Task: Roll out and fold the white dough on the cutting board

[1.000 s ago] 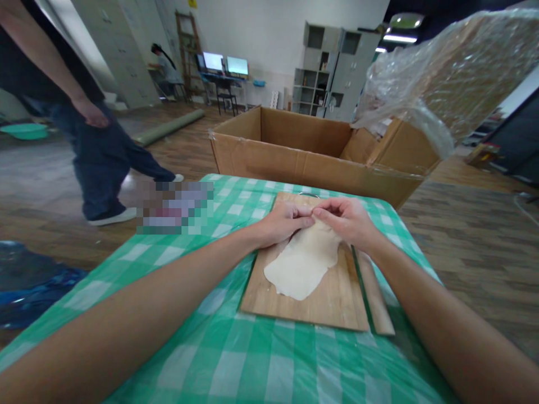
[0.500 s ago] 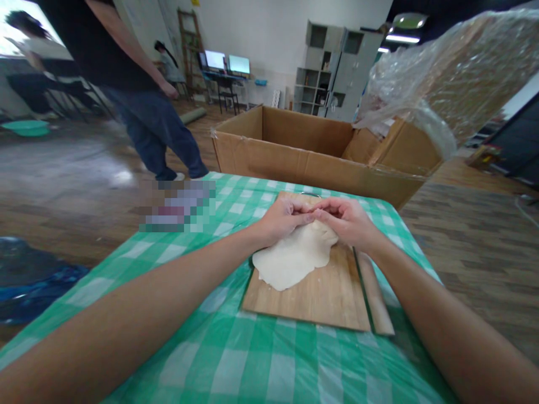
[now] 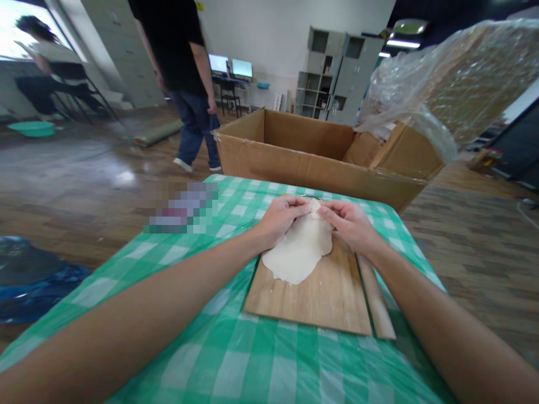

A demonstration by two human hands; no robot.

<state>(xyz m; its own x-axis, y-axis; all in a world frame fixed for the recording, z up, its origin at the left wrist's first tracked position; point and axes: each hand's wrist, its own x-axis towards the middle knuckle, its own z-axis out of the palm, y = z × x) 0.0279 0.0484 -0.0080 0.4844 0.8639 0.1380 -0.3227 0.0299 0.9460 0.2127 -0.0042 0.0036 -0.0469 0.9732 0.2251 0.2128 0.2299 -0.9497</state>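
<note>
A flat sheet of pale dough (image 3: 298, 252) lies on a wooden cutting board (image 3: 320, 297) on the green checked tablecloth (image 3: 236, 359). My left hand (image 3: 280, 217) pinches the dough's far edge from the left with curled fingers. My right hand (image 3: 349, 223) pinches the same far edge from the right. The fingertips of both hands nearly meet at the top of the dough, which is lifted a little there. The near part of the dough rests flat on the board.
A wooden rolling pin (image 3: 374, 303) lies along the board's right side. A large open cardboard box (image 3: 311, 157) stands just beyond the table. Crinkled plastic wrap (image 3: 446, 84) hangs at upper right. A person in dark clothes (image 3: 185, 73) walks on the wooden floor behind.
My hands pulled the dough's far edge back and up; the sheet shifted and changed shape on the board. The person behind has walked from the left toward the middle of the room.
</note>
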